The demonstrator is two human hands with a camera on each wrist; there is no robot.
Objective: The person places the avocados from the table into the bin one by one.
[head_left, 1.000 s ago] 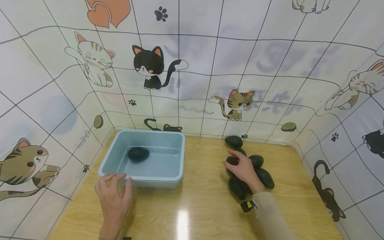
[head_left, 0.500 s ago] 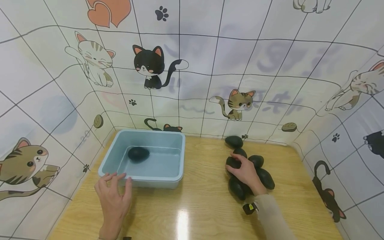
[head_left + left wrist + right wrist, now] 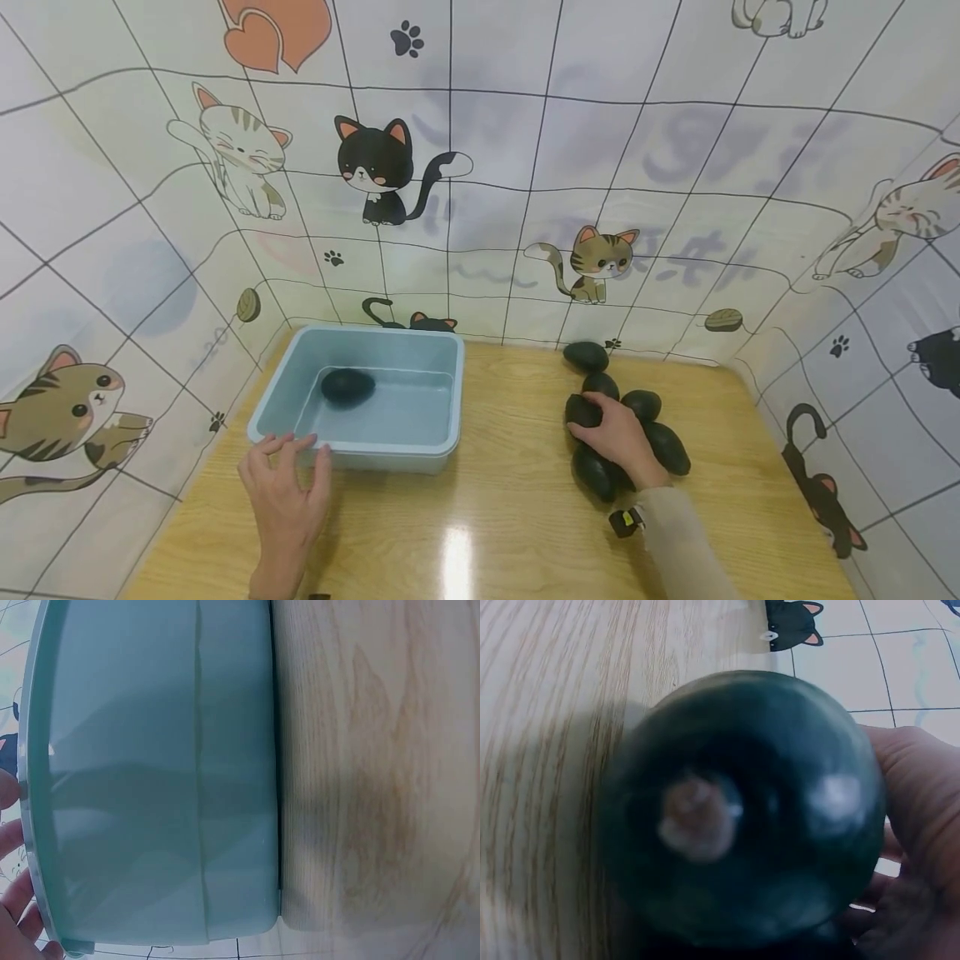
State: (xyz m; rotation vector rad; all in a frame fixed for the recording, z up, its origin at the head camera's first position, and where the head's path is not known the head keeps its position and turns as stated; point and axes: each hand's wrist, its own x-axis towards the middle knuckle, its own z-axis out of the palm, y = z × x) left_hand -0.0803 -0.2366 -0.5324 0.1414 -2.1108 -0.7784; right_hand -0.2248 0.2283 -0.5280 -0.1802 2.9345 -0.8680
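My right hand (image 3: 618, 432) grips a dark green avocado (image 3: 582, 411) in the pile on the right side of the table. Thumb and fingers lie around its near and far sides. In the right wrist view, an avocado (image 3: 780, 825) with a pale stem scar looms large and covers part of the hand (image 3: 922, 817). My left hand (image 3: 285, 492) rests its fingertips at the front rim of a light blue plastic tub (image 3: 360, 447), fingers loosely bent. The left wrist view shows those fingers (image 3: 19, 904) along the tub's rim. One avocado (image 3: 348, 387) lies inside the tub.
Several more avocados surround the right hand, among them one at the back (image 3: 586, 357), one on the right (image 3: 667, 447) and one in front (image 3: 593, 473). The wooden table (image 3: 510, 517) meets cat-patterned walls (image 3: 495, 208) at the back and sides.
My right hand has come down onto the avocado, its fingers closing around it and drawing slightly toward me. My left hand stays at the tub rim.
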